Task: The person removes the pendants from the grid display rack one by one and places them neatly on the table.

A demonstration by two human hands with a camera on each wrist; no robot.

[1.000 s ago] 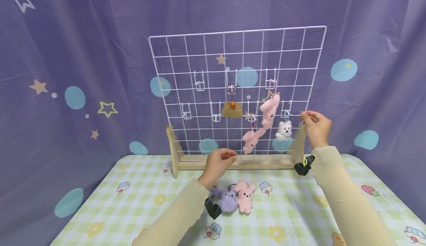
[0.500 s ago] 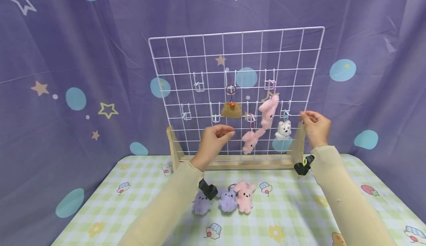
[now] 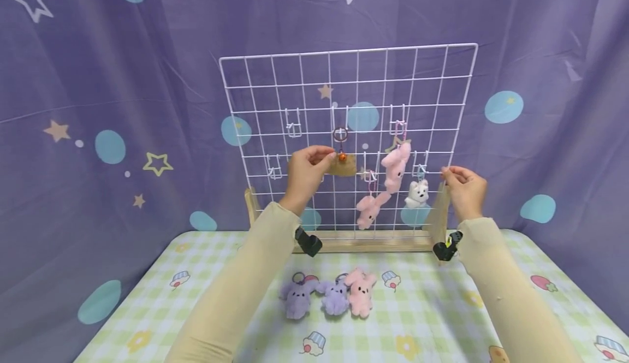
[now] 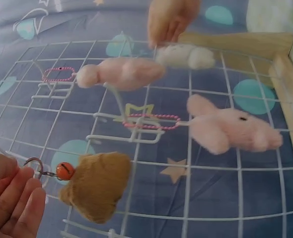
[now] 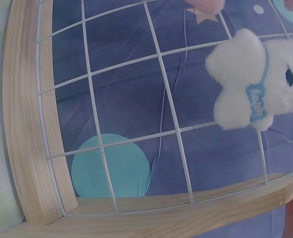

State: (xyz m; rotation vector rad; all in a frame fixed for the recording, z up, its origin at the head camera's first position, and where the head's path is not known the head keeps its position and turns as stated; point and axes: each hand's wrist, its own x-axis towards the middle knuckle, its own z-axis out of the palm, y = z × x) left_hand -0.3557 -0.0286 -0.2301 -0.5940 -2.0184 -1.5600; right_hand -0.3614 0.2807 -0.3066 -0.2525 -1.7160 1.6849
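My right hand [image 3: 464,188] pinches the right side wire of the white wire grid [image 3: 349,51]. Raised in front of the grid's middle is my left hand [image 3: 304,174], thumb and fingertips close together. They are right beside the metal ring [image 4: 35,159] of a brown plush keychain [image 4: 99,183] with an orange bell [image 4: 64,171]; contact cannot be made out. That keychain hangs by its ring on a hook. To its right hang two pink plush keychains [image 3: 396,169] on pink bead chains. A white bear keychain [image 5: 288,77] hangs near my right hand.
Two purple plush keychains [image 3: 297,300] and a pink one [image 3: 361,296] lie on the checked tablecloth [image 3: 442,319]. Bare hooks [image 3: 293,130] sit on the grid's left part. A wooden stand [image 3: 373,243] holds the grid upright; a purple curtain hangs behind.
My left hand has risen from low before the grid to the brown keychain, uncovering the left purple plush on the table. My right hand has stayed on the grid's edge.
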